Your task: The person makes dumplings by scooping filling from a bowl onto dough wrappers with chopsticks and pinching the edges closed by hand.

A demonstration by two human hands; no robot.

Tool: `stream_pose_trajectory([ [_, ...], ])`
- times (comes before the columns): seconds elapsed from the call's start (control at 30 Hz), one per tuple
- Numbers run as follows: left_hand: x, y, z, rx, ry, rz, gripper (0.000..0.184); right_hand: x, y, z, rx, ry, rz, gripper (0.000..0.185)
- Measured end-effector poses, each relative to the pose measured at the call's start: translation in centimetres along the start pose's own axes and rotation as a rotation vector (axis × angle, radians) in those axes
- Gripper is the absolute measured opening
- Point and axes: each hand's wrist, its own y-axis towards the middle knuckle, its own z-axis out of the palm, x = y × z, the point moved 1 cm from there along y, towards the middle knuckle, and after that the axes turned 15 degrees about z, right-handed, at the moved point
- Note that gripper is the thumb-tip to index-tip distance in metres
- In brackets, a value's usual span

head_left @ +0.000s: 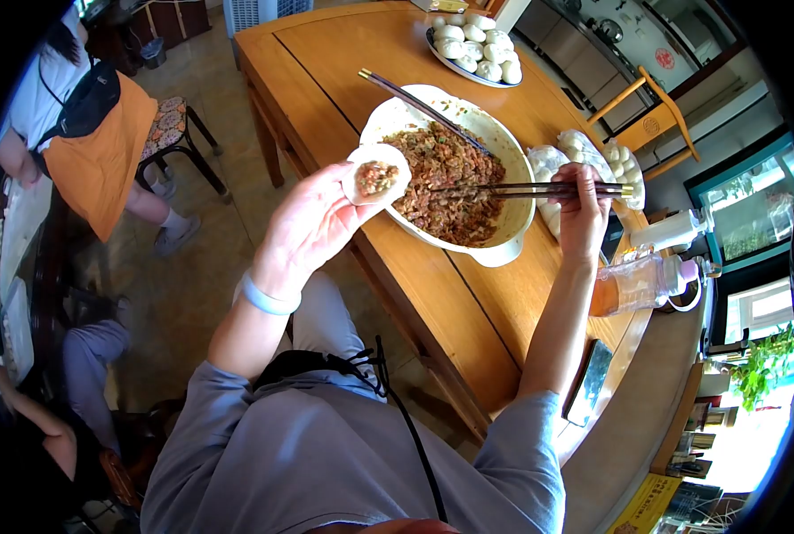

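In my left hand (303, 218) lies a round dough wrapper (397, 171) with a small heap of meat filling (374, 177) in its middle. It is held beside the left rim of a large white bowl (496, 252). My right hand (580, 212) grips a pair of dark chopsticks (539, 190), whose tips reach into the minced filling (441, 200) in the bowl. A second pair of chopsticks (419, 107) rests across the bowl's far rim, its lower ends in the filling.
A plate (478, 78) of white buns stands at the far end of the wooden table (326, 76). Bagged buns (584, 147), a plastic bottle (637, 283) and a phone (587, 383) lie to the right. Two people and a stool (167, 125) are at the left.
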Motion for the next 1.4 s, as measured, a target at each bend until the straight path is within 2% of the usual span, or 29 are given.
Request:
stream_pose_trajectory([
  [0.2,-0.7,0.0,-0.3,-0.008,0.01,0.006,0.034,-0.6,-0.6,2.6,0.1,-0.181,0.028,0.028],
  [0.33,-0.7,-0.1,-0.6,0.016,-0.03,-0.006,0.034,-1.3,-0.7,3.8,0.075,-0.238,0.032,0.031],
  [0.43,-0.8,-0.1,-0.7,0.032,-0.037,-0.013,0.035,-1.9,-0.3,3.3,0.035,-0.174,0.072,0.029],
  [0.53,-0.8,0.0,-1.0,0.042,-0.027,-0.009,0.034,-2.3,0.2,2.2,-0.005,0.017,0.082,0.028],
  [0.87,-0.9,0.2,-1.3,0.034,-0.008,0.014,0.032,-1.7,0.3,1.8,-0.038,0.05,0.06,0.026],
  [0.97,-1.0,0.2,-1.1,0.023,-0.024,0.005,0.032,-1.5,-0.1,2.5,-0.041,-0.084,0.04,0.026],
  [1.23,-1.2,0.2,-1.3,-0.006,0.005,0.013,0.032,-2.4,-0.8,4.7,0.117,-0.252,0.014,0.024],
  [1.4,-1.3,0.1,-1.0,-0.034,0.024,0.015,0.032,-2.6,-0.5,4.1,-0.015,-0.025,0.053,0.026],
])
